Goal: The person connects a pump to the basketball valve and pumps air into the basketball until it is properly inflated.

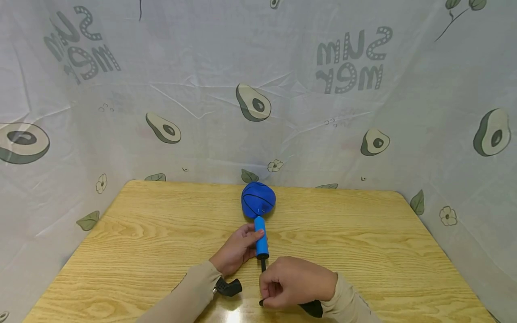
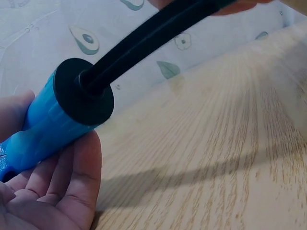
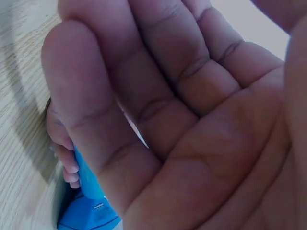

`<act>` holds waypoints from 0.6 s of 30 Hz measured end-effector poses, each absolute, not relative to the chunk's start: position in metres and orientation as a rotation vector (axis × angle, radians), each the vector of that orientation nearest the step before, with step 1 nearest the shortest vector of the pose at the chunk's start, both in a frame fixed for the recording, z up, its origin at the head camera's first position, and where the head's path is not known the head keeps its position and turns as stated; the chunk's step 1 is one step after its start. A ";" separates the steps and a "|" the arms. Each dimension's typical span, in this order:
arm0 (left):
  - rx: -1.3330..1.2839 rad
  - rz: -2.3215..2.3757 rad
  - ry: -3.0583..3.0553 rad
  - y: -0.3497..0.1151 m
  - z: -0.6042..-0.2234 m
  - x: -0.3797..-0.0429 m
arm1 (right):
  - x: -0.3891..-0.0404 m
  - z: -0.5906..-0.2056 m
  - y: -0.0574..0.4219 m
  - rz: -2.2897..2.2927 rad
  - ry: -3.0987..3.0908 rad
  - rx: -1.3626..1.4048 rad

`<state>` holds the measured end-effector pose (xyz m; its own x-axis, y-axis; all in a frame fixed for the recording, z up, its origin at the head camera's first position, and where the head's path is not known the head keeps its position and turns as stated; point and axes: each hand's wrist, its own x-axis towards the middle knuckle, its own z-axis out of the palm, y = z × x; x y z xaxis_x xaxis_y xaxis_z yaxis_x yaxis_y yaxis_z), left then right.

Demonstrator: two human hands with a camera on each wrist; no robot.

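A hand pump with a blue barrel [image 1: 261,240] and a black rod [image 2: 144,45] lies between my hands, its rod drawn well out. My left hand [image 1: 238,249] holds the barrel, thumb on one side and fingers under it. My right hand [image 1: 296,280] grips the handle end of the rod with curled fingers; a black tip of the handle shows below them, and the rest is hidden. At the barrel's far end sits a blue ball [image 1: 255,197] with black lines, dented and not fully round. In the right wrist view, the curled fingers [image 3: 158,72] cover most of the frame.
The wooden table [image 1: 181,211] has light grain. A pale cloth [image 1: 210,103] printed with avocados and leaves hangs behind it and along both sides. Black wrist devices show at each sleeve, the left one [image 1: 229,287] close over the table.
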<state>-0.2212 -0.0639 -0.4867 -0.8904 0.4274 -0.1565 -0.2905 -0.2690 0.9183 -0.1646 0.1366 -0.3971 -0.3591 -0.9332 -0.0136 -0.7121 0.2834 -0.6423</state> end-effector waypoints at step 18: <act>0.173 2.164 1.578 -0.061 -0.486 -0.221 | -0.180 -0.406 0.141 -0.794 2.570 -1.296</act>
<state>-0.2213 -0.0615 -0.4864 -0.8893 0.4282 -0.1609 -0.2842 -0.2416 0.9278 -0.1803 0.1415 -0.4058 -0.6133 -0.7840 0.0961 -0.7015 0.4847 -0.5226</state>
